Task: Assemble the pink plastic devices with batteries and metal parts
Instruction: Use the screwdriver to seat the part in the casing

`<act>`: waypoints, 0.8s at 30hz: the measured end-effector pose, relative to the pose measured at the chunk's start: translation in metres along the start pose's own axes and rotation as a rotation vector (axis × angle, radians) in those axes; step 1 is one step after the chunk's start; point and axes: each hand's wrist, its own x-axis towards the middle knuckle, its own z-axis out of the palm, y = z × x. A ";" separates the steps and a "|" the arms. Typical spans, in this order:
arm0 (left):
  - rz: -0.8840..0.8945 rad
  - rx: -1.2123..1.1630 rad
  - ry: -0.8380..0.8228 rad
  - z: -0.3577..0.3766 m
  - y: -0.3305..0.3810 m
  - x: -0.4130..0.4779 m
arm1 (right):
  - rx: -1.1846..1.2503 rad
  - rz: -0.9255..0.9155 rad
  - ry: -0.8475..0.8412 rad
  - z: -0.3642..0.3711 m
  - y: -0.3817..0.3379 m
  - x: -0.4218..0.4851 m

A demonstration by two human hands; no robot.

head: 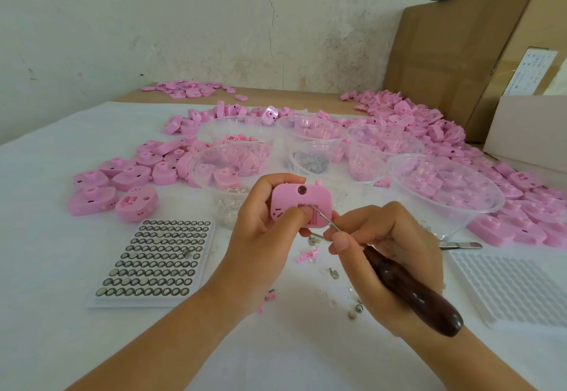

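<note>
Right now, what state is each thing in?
Pink device: held off the table, compartment open.
Left hand: grips the pink device.
Right hand: holds the pick.
Pick: tip in the device's compartment.
Battery tray: flat on the table.
Bowls: upright, holding parts.
Tweezers: lying on the table.

Pink device (pixel 310 195), ctr frame; dark red-brown tool handle (pixel 414 292); silver cells (pixel 159 249) in grid, white tray (pixel 122 301), lower left; white bench (pixel 46 237); brown box (pixel 445 53), upper right.
</note>
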 end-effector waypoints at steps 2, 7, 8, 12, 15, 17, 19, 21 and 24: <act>0.001 0.001 -0.001 0.000 0.000 0.000 | -0.003 -0.003 0.000 0.000 0.000 0.000; -0.004 -0.014 -0.010 0.000 0.000 0.000 | -0.021 0.006 -0.036 0.000 0.002 -0.001; -0.002 -0.015 -0.014 0.001 0.000 -0.001 | -0.019 0.010 -0.034 0.000 0.002 -0.001; 0.011 -0.009 -0.010 0.002 -0.001 -0.001 | -0.016 0.045 -0.018 0.001 0.003 -0.003; 0.017 0.004 -0.003 0.003 -0.002 -0.002 | -0.027 0.065 -0.011 0.002 0.004 -0.005; 0.024 0.014 0.001 0.003 -0.003 -0.002 | -0.038 0.064 -0.002 0.002 0.005 -0.006; 0.027 0.019 0.009 0.003 -0.004 -0.003 | -0.044 0.061 0.007 0.003 0.004 -0.006; 0.034 0.020 0.013 0.003 -0.005 -0.003 | -0.046 0.052 0.015 0.004 0.004 -0.006; 0.035 0.013 0.018 0.002 -0.006 -0.004 | -0.050 0.049 0.017 0.004 0.002 -0.005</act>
